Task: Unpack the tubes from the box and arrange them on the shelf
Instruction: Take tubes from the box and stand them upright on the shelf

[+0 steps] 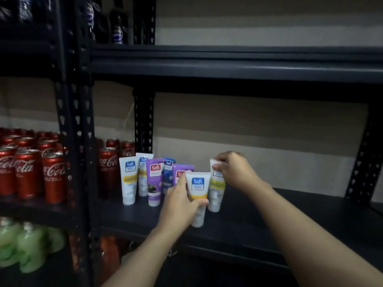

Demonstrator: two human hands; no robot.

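Nearest me, my left hand (pixel 180 206) is clenching its fingers (pixel 200 203) around a white plastic tube with a yellow band (pixel 198 190), standing it cap-down on the black metal shelf (pixel 269 214). At one o'clock, my right hand (pixel 234 170) is pinching a second white tube's (pixel 215 195) crimped top, probably steadying it against toppling.

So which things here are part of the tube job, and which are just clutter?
Job: white yellow-banded plastic tube in left hand; white yellow-labelled tube pinched by right hand; white, purple and blue standing tubes; black metal shelf.
Bystanders: red cola cans; green bottles below; dark bottles above.
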